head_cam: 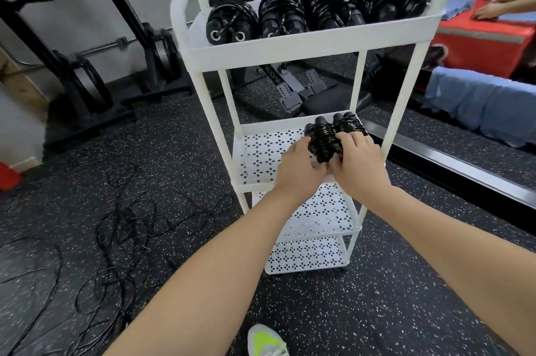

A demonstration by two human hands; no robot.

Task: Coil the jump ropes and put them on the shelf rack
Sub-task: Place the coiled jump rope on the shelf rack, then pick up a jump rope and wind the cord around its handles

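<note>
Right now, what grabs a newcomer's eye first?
The white shelf rack at centre, its top tray packed with coiled black ropes. Left hand and right hand both grip a coiled rope on the second tray. Loose ropes tangle on the floor, left.

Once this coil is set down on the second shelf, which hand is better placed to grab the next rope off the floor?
Left. The loose ropes lie on the floor left of the rack, on the left hand side; the right hand would have to cross over. Both grip the coiled rope now.
</note>
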